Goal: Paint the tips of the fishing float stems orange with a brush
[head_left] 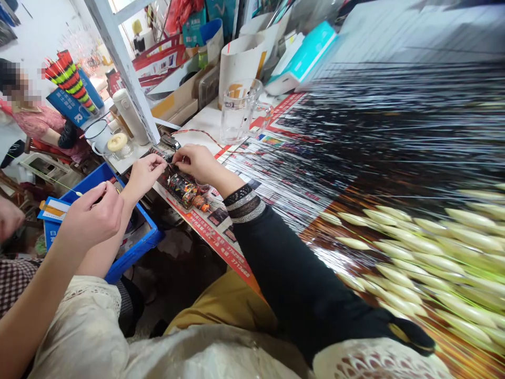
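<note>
- Far left, what looks like a co-worker's hand (pixel 90 216) holds a thin line (pixel 65 185) above a blue plastic crate (pixel 136 247).
- The left hand (pixel 144 176) reaches rightward, fingertips nearly closed, toward the right hand (pixel 197 163), pinched likewise.
- Between them, a fine pinched item (pixel 168 165) – too thin to show its long axis or which hand is nearer – sits above a wrapped bundle (pixel 183 190).
- Far right, pale fishing-float bodies (pixel 410 252) fan out.

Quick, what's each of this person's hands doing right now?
Left hand: closed, fingertips pinching something too fine to make out.
Right hand: closed, fingertips pinching something too fine to make out, above a colourful bundle.
</note>
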Action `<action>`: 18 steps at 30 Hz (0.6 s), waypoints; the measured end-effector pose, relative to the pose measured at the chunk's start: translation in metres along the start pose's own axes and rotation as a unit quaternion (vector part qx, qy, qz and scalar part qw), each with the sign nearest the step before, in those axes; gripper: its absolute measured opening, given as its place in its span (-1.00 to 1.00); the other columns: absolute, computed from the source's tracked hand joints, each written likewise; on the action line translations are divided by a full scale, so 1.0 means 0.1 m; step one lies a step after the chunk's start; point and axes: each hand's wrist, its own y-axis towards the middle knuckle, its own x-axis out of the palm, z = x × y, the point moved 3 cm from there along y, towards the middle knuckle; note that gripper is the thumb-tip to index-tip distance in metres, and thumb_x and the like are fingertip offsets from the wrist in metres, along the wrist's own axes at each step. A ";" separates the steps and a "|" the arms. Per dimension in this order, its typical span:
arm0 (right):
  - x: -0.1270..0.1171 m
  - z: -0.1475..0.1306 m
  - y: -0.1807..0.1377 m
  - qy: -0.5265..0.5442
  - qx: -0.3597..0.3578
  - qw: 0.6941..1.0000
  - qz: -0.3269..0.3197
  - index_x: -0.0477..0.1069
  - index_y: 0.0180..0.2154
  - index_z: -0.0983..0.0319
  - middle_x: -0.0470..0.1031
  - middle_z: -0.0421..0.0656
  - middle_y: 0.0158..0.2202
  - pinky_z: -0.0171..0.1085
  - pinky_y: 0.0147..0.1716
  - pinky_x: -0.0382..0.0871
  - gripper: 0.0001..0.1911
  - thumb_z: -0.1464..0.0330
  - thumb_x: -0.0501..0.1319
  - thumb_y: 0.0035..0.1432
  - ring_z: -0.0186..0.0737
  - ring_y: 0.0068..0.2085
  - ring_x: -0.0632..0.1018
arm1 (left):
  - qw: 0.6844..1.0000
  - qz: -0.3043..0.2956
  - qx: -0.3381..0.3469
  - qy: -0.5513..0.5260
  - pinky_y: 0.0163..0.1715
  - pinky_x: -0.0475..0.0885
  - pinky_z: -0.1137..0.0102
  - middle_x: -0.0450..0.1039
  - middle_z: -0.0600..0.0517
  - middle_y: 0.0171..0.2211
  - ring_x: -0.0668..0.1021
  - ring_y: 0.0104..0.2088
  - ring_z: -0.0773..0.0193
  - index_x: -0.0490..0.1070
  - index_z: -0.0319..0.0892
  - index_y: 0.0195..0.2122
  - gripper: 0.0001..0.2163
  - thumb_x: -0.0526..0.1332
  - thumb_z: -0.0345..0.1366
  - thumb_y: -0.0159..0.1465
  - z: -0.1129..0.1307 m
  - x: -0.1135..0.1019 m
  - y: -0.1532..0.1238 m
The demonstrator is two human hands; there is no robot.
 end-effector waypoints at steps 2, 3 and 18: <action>0.00 0.00 0.00 -0.003 0.002 1.000 -0.002 0.55 -0.32 0.24 0.52 -0.13 -0.33 -0.25 -0.24 0.31 -0.84 0.50 0.23 0.05 -0.22 -0.32 0.46 | 1.000 -0.002 0.011 0.019 -0.45 0.30 0.40 0.46 0.11 -0.49 0.39 -0.51 0.35 0.48 -0.11 -0.35 -0.90 0.20 -0.26 0.20 0.02 0.01 0.01; 0.00 -0.01 0.00 -0.004 0.002 1.000 -0.003 0.56 -0.32 0.24 0.52 -0.14 -0.33 -0.25 -0.24 0.31 -0.84 0.51 0.23 0.05 -0.22 -0.31 0.46 | 0.999 0.000 0.023 0.039 -0.44 0.31 0.39 0.44 0.11 -0.49 0.39 -0.51 0.34 0.47 -0.11 -0.35 -0.92 0.19 -0.28 0.20 0.03 0.00 0.01; 0.00 -0.01 -0.01 -0.002 0.007 1.000 -0.002 0.56 -0.30 0.26 0.51 -0.13 -0.32 -0.26 -0.25 0.29 -0.81 0.53 0.21 0.04 -0.23 -0.32 0.44 | 0.999 0.037 0.021 0.027 -0.41 0.32 0.39 0.45 0.08 -0.49 0.42 -0.47 0.32 0.47 -0.14 -0.40 -0.78 0.22 -0.12 0.28 0.01 -0.04 -0.05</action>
